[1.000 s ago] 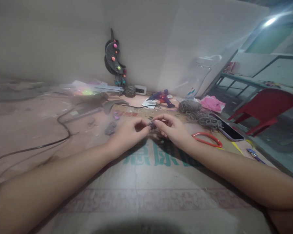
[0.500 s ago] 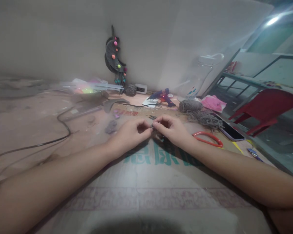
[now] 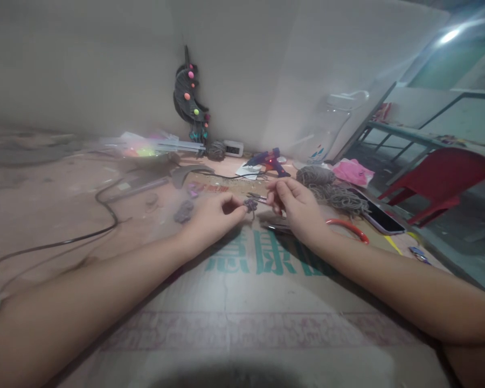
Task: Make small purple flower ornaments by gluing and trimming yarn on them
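My left hand (image 3: pixel 216 218) pinches a small grey-purple yarn piece (image 3: pixel 250 205) between thumb and fingertips, a loose end hanging below it. My right hand (image 3: pixel 297 207) is to the right, apart from the yarn piece, with thumb and fingers drawn together. Whether a strand is between them is too fine to see. Just left of those fingertips, a pointed metal tool (image 3: pixel 257 198) lies on the cardboard. Beneath my right wrist are scissors with an orange-red handle (image 3: pixel 353 230), partly hidden. Another grey yarn piece (image 3: pixel 183 211) rests beside my left hand.
A glue gun (image 3: pixel 269 160) with a red light stands behind my hands, its black cord running left. Grey yarn (image 3: pixel 339 198), a phone (image 3: pixel 378 213) and a clear bottle (image 3: pixel 331 129) are on the right. A decorated grey crescent (image 3: pixel 187 94) leans on the wall.
My right hand has moved right, away from my left fingertips, uncovering the yarn piece and the scissor blades. My left hand has stayed nearly in place.
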The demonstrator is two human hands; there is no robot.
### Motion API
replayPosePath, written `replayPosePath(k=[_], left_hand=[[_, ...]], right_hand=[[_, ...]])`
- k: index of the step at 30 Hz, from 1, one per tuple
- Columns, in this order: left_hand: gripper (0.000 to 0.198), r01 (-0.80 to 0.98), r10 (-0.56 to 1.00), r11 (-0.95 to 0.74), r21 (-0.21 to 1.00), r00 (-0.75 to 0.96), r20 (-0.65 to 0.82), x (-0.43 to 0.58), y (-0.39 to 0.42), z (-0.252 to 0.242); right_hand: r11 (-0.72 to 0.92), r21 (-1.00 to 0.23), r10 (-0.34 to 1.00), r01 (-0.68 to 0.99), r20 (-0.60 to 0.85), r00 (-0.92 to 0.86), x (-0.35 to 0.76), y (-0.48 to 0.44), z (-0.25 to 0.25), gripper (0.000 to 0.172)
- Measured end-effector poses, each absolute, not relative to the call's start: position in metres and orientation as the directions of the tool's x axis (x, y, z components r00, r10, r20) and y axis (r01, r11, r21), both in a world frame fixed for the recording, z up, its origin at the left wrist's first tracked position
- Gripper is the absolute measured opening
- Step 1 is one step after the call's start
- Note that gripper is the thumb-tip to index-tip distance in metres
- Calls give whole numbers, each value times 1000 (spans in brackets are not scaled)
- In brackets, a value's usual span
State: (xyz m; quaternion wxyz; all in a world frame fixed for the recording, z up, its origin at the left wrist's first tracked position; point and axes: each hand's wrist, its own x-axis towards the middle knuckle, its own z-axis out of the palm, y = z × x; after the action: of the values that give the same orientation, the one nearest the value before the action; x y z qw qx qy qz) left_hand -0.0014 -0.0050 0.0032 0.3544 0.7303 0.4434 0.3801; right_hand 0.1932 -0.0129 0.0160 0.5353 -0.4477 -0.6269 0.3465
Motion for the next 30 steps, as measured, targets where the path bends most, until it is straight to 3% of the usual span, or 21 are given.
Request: replayPosePath(k=[5, 13, 20, 23, 30], left_hand=[[21, 357, 940, -296, 886, 273, 204, -3, -2, 2], [21, 363, 935, -309, 879, 285, 210, -3, -1, 0], [19, 372, 936, -302, 878, 289, 200, -2, -1, 3], [19, 373, 938, -293, 880, 291, 189, -2, -2, 3], [19, 383, 931, -314, 869, 303, 203, -4, -3, 4]], right_hand=[[331, -932, 941, 146, 337, 21, 198, -5, 14, 30], [302, -911, 953, 280, 282, -111, 194, -11, 18, 32], [264, -943, 958, 201, 232, -169, 193, -9, 13, 16], [283, -943, 951, 173, 251, -182, 195, -5, 9, 8], [339, -919, 937, 201, 313, -153, 196, -4, 8, 9]])
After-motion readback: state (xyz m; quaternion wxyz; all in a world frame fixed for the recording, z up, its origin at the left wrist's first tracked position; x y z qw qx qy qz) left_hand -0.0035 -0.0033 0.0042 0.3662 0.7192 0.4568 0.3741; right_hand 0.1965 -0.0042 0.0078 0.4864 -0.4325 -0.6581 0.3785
